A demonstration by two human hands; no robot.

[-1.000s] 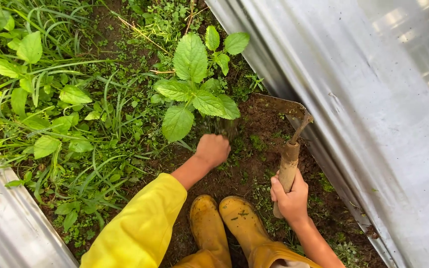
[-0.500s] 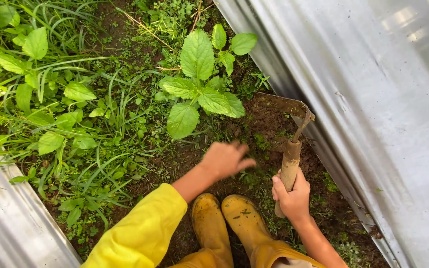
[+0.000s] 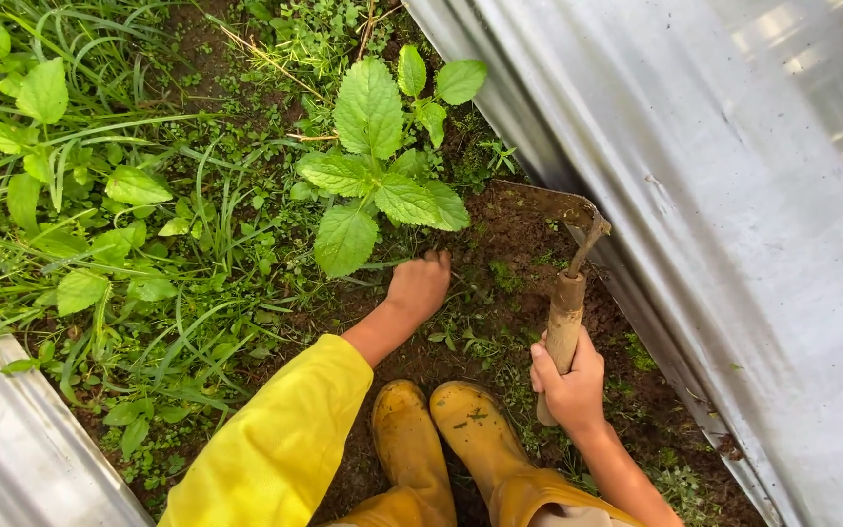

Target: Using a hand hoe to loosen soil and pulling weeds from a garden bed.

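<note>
A narrow strip of soil (image 3: 500, 283) runs between a metal sheet (image 3: 734, 195) on the right and another metal sheet (image 3: 12, 449) at near left. The right hand (image 3: 570, 383) grips the wooden handle of a hand hoe (image 3: 566, 293), its blade in the soil against the right sheet. The left hand (image 3: 420, 286) is curled low at the base of a broad-leaved plant (image 3: 373, 166), just left of the hoe; whether it holds anything I cannot tell.

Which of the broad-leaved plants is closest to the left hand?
The broad-leaved plant next to the metal sheet, right above the left hand, whose fingers reach the soil at its base. The other broad-leaved plants stand far off among the grass.
</note>
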